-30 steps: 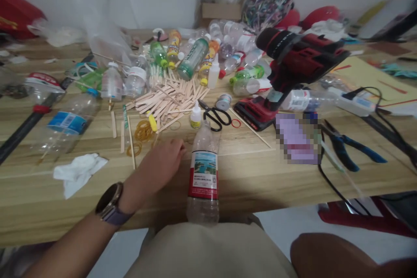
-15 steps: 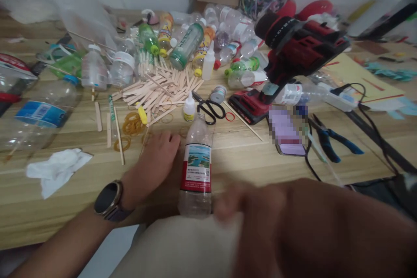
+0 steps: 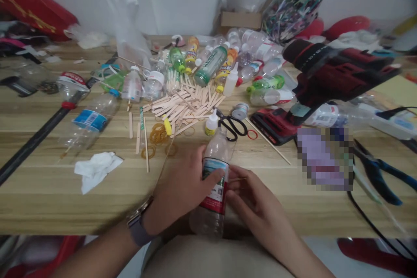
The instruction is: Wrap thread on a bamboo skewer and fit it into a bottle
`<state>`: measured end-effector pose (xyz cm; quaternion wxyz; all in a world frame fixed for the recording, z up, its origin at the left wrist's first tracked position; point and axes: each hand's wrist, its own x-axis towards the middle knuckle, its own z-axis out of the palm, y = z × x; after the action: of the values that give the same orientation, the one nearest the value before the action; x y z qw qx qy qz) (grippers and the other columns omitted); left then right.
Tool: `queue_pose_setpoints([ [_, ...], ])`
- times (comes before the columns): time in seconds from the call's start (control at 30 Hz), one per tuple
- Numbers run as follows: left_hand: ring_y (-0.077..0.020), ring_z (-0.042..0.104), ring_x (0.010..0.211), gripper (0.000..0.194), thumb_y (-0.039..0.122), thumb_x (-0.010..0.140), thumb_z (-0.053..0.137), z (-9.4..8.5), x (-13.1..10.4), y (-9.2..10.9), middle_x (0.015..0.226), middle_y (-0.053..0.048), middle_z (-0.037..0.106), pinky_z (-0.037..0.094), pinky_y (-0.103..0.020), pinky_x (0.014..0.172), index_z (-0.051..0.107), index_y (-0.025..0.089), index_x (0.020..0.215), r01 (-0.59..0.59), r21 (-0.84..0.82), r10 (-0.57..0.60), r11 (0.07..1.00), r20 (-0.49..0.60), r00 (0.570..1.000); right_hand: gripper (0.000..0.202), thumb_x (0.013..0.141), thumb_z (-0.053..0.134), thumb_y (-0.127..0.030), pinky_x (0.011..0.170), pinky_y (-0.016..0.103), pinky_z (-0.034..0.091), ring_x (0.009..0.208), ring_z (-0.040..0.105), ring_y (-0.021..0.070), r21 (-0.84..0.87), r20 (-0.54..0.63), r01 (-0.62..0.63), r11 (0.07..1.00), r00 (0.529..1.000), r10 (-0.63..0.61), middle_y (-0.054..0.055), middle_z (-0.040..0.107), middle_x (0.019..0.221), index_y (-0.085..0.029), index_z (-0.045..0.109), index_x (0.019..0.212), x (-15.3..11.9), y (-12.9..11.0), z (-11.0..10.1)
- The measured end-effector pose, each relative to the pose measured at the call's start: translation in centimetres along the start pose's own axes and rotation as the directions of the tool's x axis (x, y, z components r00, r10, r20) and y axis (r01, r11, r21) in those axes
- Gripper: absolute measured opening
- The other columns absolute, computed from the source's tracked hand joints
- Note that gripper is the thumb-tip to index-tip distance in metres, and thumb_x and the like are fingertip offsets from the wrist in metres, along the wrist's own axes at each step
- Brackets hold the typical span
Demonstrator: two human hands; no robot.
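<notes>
A clear plastic bottle (image 3: 216,147), uncapped and with a red, white and blue label, stands tilted at the table's front edge, close to my body. My left hand (image 3: 185,182) is wrapped round it from the left, its thumb lying across the label. From the right, my right hand (image 3: 257,200) holds the bottle's side with curled fingers and thumb; some fingertips are hidden behind it. A thin pale line shows by those fingers, too small to name. Just beyond the bottle's neck are a small glue bottle (image 3: 211,124) and black-handled scissors (image 3: 233,126).
Wooden sticks (image 3: 185,104) lie heaped behind, with several plastic bottles beyond. Rubber bands (image 3: 159,134) and a crumpled tissue (image 3: 96,169) are to the left. A red cordless drill (image 3: 312,78) stands at right, near a blurred-out phone (image 3: 322,158) and blue-handled pliers (image 3: 379,173).
My left hand has gone from the tabletop onto the bottle. My right hand, blurred before, has come to the bottle's right side. The view has swung left.
</notes>
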<state>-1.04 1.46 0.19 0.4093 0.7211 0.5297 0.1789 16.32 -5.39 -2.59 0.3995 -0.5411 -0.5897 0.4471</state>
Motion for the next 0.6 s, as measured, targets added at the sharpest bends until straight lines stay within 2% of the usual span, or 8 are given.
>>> queue_pose_setpoints([
  [0.1,-0.0289,0.055,0.12,0.057,0.046,0.086,0.055,-0.4,0.1,0.4,0.131,-0.015,0.057,0.042,-0.041,0.103,0.049,0.016,0.133,0.073,-0.054,-0.071,0.996,0.041,0.997,0.032,0.096,0.051,-0.027,0.08,0.029,0.057,0.091,0.065,0.0152,0.065,0.034,0.019,0.998,0.999,-0.021,0.006,0.063,0.106,-0.023,0.046,0.127,0.2,-0.4,-0.1],
  [0.2,-0.0291,0.059,0.114,0.058,0.049,0.079,0.063,-1.0,0.2,0.7,0.125,-0.014,0.061,0.046,-0.039,0.096,0.053,0.015,0.126,0.157,-0.136,-0.147,0.978,0.083,0.986,0.024,0.096,0.052,-0.028,0.073,0.025,0.056,0.084,0.064,0.0139,0.072,0.053,0.042,0.997,0.998,-0.046,0.004,0.064,0.097,-0.024,0.049,0.12,0.4,-0.1,-0.5],
  [0.3,-0.0275,0.065,0.104,0.065,0.051,0.073,0.07,-1.7,0.2,0.2,0.119,-0.01,0.067,0.051,-0.036,0.086,0.05,0.018,0.126,0.22,-0.269,-0.178,0.938,0.17,0.969,0.019,0.096,0.053,-0.028,0.068,0.024,0.054,0.076,0.062,0.0138,-0.067,-0.071,0.1,0.993,0.992,-0.105,0.003,0.061,0.088,-0.023,0.051,0.114,1.1,0.5,-1.1],
  [0.37,-0.0274,0.067,0.1,0.067,0.05,0.071,0.073,-2.2,0.1,-0.2,0.117,-0.008,0.069,0.053,-0.035,0.082,0.049,0.021,0.126,0.207,-0.309,-0.156,0.928,0.181,0.971,0.031,0.094,0.054,-0.029,0.064,0.025,0.053,0.073,0.062,0.015,-0.161,-0.173,0.129,0.978,0.972,-0.157,0.003,0.059,0.085,-0.021,0.047,0.123,2.0,0.7,-1.4],
  [0.4,-0.0275,0.067,0.1,0.067,0.049,0.07,0.074,-2.4,0.1,-0.3,0.116,-0.008,0.069,0.053,-0.036,0.081,0.05,0.022,0.126,0.189,-0.315,-0.141,0.93,0.167,0.976,0.042,0.093,0.054,-0.028,0.063,0.026,0.052,0.073,0.062,0.0159,-0.18,-0.183,0.137,0.974,0.968,-0.17,0.002,0.059,0.084,-0.02,0.042,0.132,2.6,0.6,-1.5],
  [0.5,-0.0271,0.068,0.099,0.067,0.045,0.071,0.074,-3.2,-0.2,-0.2,0.117,-0.007,0.069,0.053,-0.037,0.082,0.048,0.023,0.128,0.135,-0.328,-0.094,0.935,0.137,0.986,0.068,0.09,0.052,-0.026,0.062,0.029,0.053,0.075,0.064,0.0187,-0.168,-0.023,0.163,0.972,0.985,-0.17,0.001,0.061,0.079,-0.016,0.021,0.149,4.3,0.0,-1.6],
  [0.53,-0.0269,0.067,0.099,0.066,0.044,0.072,0.074,-3.5,-0.3,0.0,0.117,-0.007,0.069,0.053,-0.038,0.083,0.046,0.024,0.129,0.117,-0.332,-0.077,0.936,0.131,0.988,0.067,0.09,0.051,-0.027,0.062,0.029,0.053,0.075,0.065,0.0189,-0.176,0.039,0.174,0.969,0.985,-0.17,0.001,0.062,0.078,-0.015,0.022,0.15,4.8,-0.3,-1.6],
  [0.6,-0.0268,0.066,0.103,0.065,0.042,0.074,0.072,-4.2,-0.7,0.5,0.118,-0.007,0.068,0.052,-0.04,0.087,0.044,0.023,0.129,0.093,-0.327,-0.061,0.94,0.107,0.992,0.051,0.094,0.047,-0.03,0.062,0.029,0.053,0.073,0.066,0.0186,-0.226,0.093,0.197,0.954,0.979,-0.18,0.003,0.066,0.08,-0.015,0.039,0.141,5.4,-0.7,-1.7],
])
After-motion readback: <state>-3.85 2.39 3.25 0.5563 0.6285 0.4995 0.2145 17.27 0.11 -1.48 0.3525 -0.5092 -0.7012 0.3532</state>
